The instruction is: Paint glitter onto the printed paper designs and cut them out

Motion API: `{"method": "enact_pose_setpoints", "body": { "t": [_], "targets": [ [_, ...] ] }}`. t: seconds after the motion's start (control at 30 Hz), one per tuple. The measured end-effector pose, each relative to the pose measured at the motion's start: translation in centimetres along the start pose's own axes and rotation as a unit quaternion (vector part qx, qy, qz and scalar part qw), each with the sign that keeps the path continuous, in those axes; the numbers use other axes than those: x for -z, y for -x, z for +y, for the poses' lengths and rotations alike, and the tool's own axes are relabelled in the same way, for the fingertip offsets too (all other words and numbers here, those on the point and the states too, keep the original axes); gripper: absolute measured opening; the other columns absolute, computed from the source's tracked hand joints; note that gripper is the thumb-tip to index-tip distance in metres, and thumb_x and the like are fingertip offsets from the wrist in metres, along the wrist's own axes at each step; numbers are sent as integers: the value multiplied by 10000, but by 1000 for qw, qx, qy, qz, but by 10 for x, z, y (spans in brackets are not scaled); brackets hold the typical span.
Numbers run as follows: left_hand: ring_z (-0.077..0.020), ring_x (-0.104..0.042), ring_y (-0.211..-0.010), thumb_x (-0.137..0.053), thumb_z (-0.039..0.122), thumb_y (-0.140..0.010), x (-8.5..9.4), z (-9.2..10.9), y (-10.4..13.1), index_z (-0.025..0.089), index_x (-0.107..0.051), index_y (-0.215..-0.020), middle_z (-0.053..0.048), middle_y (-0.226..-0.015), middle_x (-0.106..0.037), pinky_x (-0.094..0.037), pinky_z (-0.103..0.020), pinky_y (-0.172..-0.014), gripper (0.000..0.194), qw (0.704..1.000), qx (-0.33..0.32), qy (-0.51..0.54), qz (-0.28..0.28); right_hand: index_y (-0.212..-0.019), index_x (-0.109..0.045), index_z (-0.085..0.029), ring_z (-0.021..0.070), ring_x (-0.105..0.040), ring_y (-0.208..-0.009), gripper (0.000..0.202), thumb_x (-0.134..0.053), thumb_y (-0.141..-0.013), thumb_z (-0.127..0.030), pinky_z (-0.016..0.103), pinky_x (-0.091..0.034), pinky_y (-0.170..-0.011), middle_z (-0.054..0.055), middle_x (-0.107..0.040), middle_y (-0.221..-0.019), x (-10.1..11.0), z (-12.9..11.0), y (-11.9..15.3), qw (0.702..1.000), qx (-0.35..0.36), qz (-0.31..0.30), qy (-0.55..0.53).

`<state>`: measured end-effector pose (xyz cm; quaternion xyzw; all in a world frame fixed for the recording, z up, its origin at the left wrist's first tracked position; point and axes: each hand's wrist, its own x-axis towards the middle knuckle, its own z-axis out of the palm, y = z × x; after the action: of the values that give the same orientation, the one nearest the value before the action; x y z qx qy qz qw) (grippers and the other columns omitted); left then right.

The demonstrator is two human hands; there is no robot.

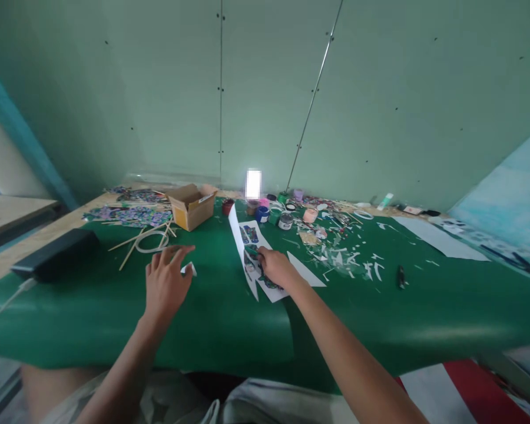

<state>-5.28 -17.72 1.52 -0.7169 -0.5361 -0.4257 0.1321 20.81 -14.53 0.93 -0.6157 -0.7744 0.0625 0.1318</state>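
My left hand (166,278) hovers over the green table cover, its fingers bent and apart. A small white paper scrap (188,268) shows beside its thumb; I cannot tell whether they touch. My right hand (277,268) is closed at the edge of a white paper sheet with printed pictures (265,238). Its fingertips are partly hidden and seem to pinch the paper. The sheet's left part stands up in a curl. A pointed white piece of paper (307,272) lies under my right wrist.
Paint jars (285,221) stand behind the sheet, beside an open cardboard box (192,206). White paper scraps (335,257) are scattered to the right, near a black cutter (401,277). At left are wooden sticks (130,250), a tape ring (152,240) and a black case (57,253).
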Motion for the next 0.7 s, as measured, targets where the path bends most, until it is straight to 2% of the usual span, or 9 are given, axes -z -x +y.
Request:
{"method": "enact_pose_setpoints", "body": {
  "t": [0.1, 0.17, 0.27, 0.37, 0.43, 0.47, 0.6, 0.67, 0.7],
  "targets": [
    [-303, -554, -1159, -484, 104, -833, 0, 11, -16, 235, -547, -1282, -110, -1275, -600, -458, -480, -951, 473, 997, -80, -11, -8, -1165, -602, -180, 213, -677, -910, 298, -379, -980, -249, 263, -401, -687, 106, -724, -1036, 4, -3, -1, 1000, 23, -19, 3],
    [-273, -510, -1243, -440, 49, -806, -5, 22, -26, 260, -516, -1319, -79, -1362, -556, -434, -460, -1008, 560, 985, -161, 27, -56, -1181, -608, -198, 209, -677, -927, 310, -378, -981, -258, 259, -409, -702, 96, -722, -1059, 5, -3, -2, 999, 36, -27, 1],
    [-260, -420, -1350, -424, 32, -752, -22, 24, -38, 253, -497, -1340, -59, -1438, -505, -364, -478, -1091, 632, 970, -199, 37, -132, -1258, -589, -209, 215, -669, -988, 357, -371, -979, -255, 261, -427, -742, 98, -699, -1163, 5, -1, -2, 999, 37, -30, -2],
    [-267, -534, -1222, -460, 82, -745, -39, 12, -38, 265, -655, -1049, -39, -1233, -653, -348, -525, -1092, 405, 965, -191, 17, -178, -1302, -574, -203, 216, -660, -1033, 385, -375, -981, -274, 260, -445, -787, 94, -684, -1216, 5, 4, 0, 999, 37, -27, -7],
    [-260, -605, -1093, -479, 93, -733, -44, 5, -31, 258, -658, -823, -30, -1084, -705, -400, -513, -1042, 260, 965, -186, 15, -183, -1300, -583, -190, 218, -660, -1042, 391, -377, -979, -277, 266, -455, -806, 97, -685, -1217, 4, 6, 0, 999, 34, -20, -7],
    [-253, -622, -1049, -473, 80, -729, -45, 3, -27, 252, -647, -797, -32, -1053, -711, -434, -489, -1002, 254, 967, -182, 16, -178, -1289, -593, -183, 222, -662, -1037, 390, -378, -976, -269, 273, -460, -810, 101, -687, -1213, 4, 6, 0, 999, 32, -17, -7],
    [-297, -550, -1187, -432, 53, -768, -35, 12, -22, 188, -607, -1122, -126, -1301, -603, -451, -484, -963, 417, 984, -141, 7, -110, -1231, -645, -195, 240, -664, -1035, 369, -407, -951, -227, 301, -479, -824, 99, -672, -1237, 4, 2, 0, 999, 40, -10, -1],
    [-308, -436, -1329, -430, 62, -789, -30, 20, -28, 182, -529, -1286, -127, -1442, -493, -382, -508, -1051, 521, 983, -160, 13, -91, -1198, -675, -219, 240, -657, -1061, 346, -448, -937, -221, 303, -484, -851, 77, -666, -1257, 4, 0, -1, 998, 59, -17, 0],
    [-292, -402, -1366, -421, 63, -799, -28, 22, -32, 203, -507, -1325, -102, -1462, -481, -344, -504, -1091, 551, 977, -185, 21, -106, -1180, -689, -233, 235, -653, -1077, 332, -465, -934, -227, 300, -486, -870, 60, -668, -1259, 5, -1, -1, 997, 72, -21, -1]
  ]
}}
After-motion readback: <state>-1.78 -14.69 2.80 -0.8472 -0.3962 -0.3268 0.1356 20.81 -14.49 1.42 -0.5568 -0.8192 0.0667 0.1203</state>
